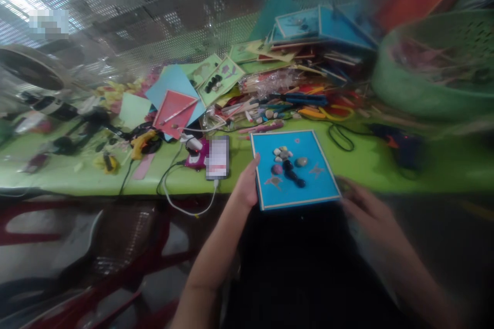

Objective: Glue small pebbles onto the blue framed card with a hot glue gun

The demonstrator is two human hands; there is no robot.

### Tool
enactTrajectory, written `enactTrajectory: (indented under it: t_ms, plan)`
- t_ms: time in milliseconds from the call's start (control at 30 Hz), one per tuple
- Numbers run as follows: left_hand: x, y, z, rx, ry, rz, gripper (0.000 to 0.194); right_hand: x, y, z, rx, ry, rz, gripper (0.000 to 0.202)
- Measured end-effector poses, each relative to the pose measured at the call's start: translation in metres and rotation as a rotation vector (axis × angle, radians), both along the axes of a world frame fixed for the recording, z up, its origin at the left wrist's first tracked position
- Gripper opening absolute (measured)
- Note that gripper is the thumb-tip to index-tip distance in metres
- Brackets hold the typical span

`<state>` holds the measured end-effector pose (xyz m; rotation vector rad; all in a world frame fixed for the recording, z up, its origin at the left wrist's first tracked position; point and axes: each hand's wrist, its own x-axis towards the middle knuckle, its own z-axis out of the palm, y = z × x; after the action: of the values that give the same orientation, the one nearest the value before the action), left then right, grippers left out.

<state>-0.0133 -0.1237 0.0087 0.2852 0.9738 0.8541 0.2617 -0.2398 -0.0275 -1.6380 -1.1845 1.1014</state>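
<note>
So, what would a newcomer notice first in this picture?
Probably the bright blue board with small stones on it, at the near edge of the green table; the left hand grips its left side and the right hand is at its right corner. Behind it lies a messy pile of coloured cards.

A green table (386,164) carries a phone (217,157) on a white cable (185,208), a yellow glue gun (143,143), a dark glue gun (401,145), a red card (174,112), stacked blue boards (320,25) and a green basket (436,61) at the far right, with red chairs (96,262) below
</note>
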Motion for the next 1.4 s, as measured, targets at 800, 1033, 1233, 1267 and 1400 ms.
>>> enactTrajectory:
  t_ms: [800, 1033, 1233, 1267, 1400]
  plan:
    - [-0.016, 0.047, -0.034, 0.627, 0.475, 0.199, 0.04, 0.018, 0.062, -0.002, 0.343, -0.566, 0.163, 0.034]
    - [-0.013, 0.049, -0.043, 0.76, 0.571, 0.192, 0.033, 0.023, 0.084, 0.001, 0.322, -0.574, 0.154, 0.035]
    - [-0.013, 0.053, -0.045, 0.817, 0.627, 0.21, 0.026, 0.027, 0.089, -0.003, 0.364, -0.52, 0.159, 0.036]
    - [-0.014, 0.054, -0.046, 0.825, 0.635, 0.211, 0.025, 0.028, 0.09, -0.005, 0.367, -0.51, 0.159, 0.036]
    - [-0.015, 0.057, -0.05, 0.858, 0.622, 0.209, 0.026, 0.031, 0.092, -0.009, 0.399, -0.445, 0.164, 0.036]
